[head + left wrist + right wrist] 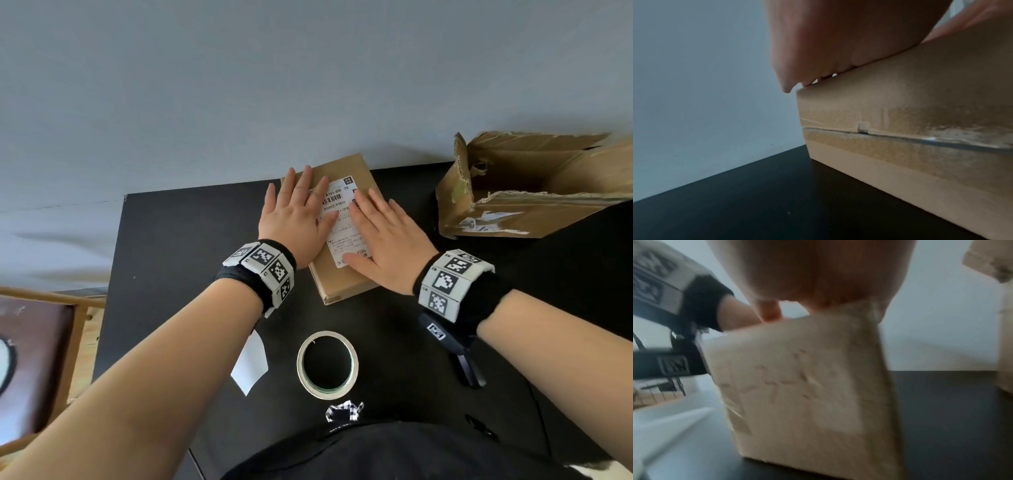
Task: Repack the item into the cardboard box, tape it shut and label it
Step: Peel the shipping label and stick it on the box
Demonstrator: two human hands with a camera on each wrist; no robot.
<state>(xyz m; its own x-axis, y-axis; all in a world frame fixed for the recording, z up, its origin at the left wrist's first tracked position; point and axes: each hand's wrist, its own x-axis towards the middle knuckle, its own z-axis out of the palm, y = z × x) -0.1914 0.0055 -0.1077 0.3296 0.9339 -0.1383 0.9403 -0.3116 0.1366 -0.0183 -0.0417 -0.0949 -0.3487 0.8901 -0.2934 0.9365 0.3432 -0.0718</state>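
Observation:
A small closed cardboard box lies on the black table, its long side seam covered by clear tape. A white shipping label with a barcode sits on its top face. My left hand lies flat on the left part of the label, fingers straight. My right hand lies flat on the right part, thumb near the label's lower edge. In the left wrist view the left hand rests along the box's top edge. The right wrist view shows the box end-on under the right hand.
A roll of tape lies near me at the table's middle. A white backing sheet lies to its left, and a dark tool under my right forearm. A torn open cardboard box stands at the back right. A wooden chair is left.

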